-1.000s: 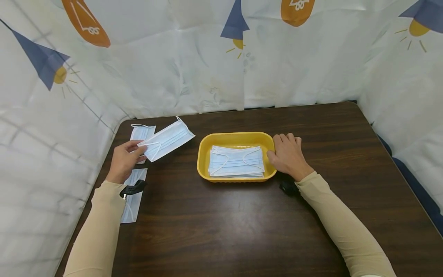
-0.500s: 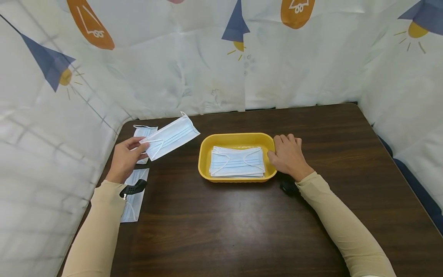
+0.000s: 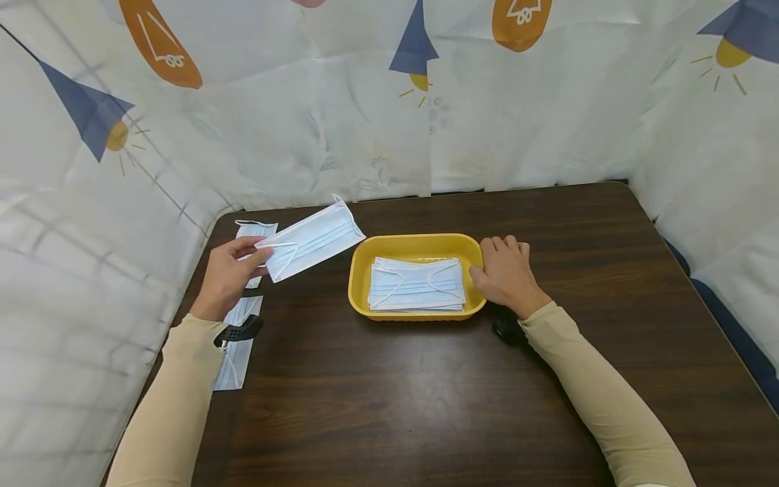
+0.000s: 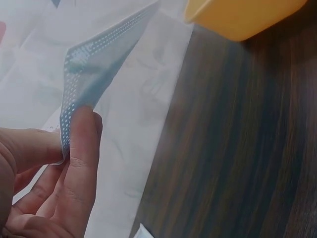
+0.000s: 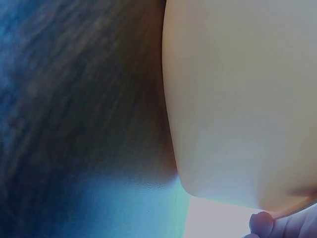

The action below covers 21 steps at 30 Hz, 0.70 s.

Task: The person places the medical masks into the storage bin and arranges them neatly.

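Observation:
My left hand (image 3: 226,279) pinches a pale blue face mask (image 3: 319,238) by its left end, thumb on one side and fingers on the other. The mask tilts up to the right in the air, its far corner overlapping the left rim of a yellow tray (image 3: 416,237) in the head view. Edge-on in the left wrist view, the held mask (image 4: 91,67) shows a dotted border. A stack of face masks (image 3: 416,285) lies inside the tray. On the tray's right end, my right hand (image 3: 508,276) grips the rim; its fingertips (image 5: 262,225) show low in the right wrist view.
Two more face masks lie at the table's left side, a far one (image 3: 255,230) and a nearer one (image 3: 239,368), both partly hidden by the left hand and arm. The dark wooden table (image 3: 414,406) backs onto a printed white curtain (image 3: 365,122).
My left hand has carried the mask rightward, closer to the tray. The head view has shifted slightly. My right hand and the tray hold their place.

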### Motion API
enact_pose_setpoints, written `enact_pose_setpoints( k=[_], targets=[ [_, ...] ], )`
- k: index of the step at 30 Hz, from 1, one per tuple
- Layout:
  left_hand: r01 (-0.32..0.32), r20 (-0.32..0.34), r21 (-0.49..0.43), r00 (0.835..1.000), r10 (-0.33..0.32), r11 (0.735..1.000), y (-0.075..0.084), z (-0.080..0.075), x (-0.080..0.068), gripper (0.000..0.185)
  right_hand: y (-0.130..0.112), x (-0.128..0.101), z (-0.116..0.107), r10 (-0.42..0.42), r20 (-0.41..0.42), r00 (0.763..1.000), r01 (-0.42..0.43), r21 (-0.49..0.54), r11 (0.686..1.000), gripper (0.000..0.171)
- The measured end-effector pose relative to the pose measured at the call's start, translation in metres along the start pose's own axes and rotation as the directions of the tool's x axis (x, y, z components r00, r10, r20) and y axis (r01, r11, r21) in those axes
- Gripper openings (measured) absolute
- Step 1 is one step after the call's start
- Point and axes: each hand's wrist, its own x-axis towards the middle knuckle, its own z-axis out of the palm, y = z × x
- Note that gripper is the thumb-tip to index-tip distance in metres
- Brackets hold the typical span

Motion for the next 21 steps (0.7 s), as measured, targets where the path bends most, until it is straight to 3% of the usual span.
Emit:
enact_pose_setpoints(
  k=[21],
  targets=[
    [-0.110,0.097,-0.066,0.989,0.116,0.992,0.026,0.028,-0.006,0.048,0.002,0.001,0.002,-0.027,-0.045,0.999,0.028,0.009,1.000,0.023]
  ],
)
